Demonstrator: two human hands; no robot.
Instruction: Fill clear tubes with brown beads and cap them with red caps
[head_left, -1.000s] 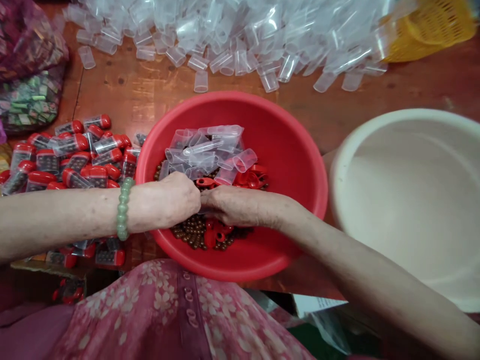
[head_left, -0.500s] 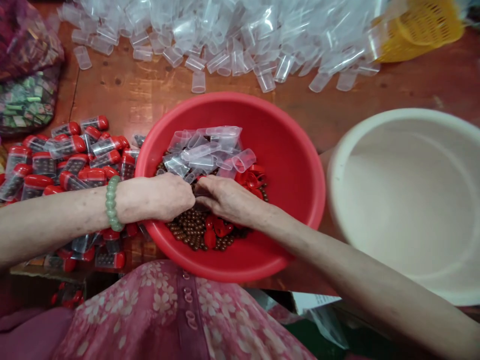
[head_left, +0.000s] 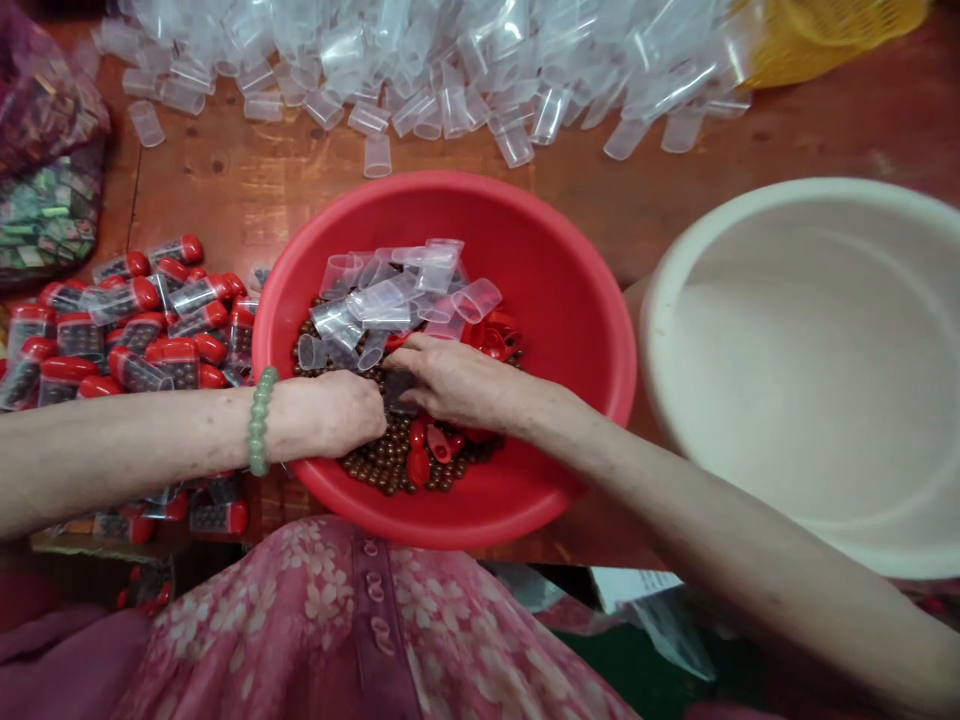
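A red basin (head_left: 577, 300) holds brown beads (head_left: 375, 465), clear plastic tubes (head_left: 382, 297) and red caps (head_left: 495, 335). My left hand (head_left: 334, 412), with a green bead bracelet (head_left: 260, 420) at the wrist, is closed low over the beads. Its fingertips are hidden, so what they hold cannot be made out. Just to its right, my right hand (head_left: 465, 382) grips a clear plastic tube (head_left: 400, 388) between thumb and fingers, partly covered by the hand. Several loose red caps lie on the beads below my right hand.
Filled tubes with red caps (head_left: 142, 335) are heaped left of the basin. Along the back lies a large pile of clear tubes (head_left: 450, 90), beside a yellow basket (head_left: 832, 40). A big white basin (head_left: 810, 380) stands at right, and bags of small packets (head_left: 49, 210) at far left.
My hands have come slightly apart, exposing the clear tube at my right fingers. The left fist has dropped a little toward the beads. The whole view has shifted slightly.
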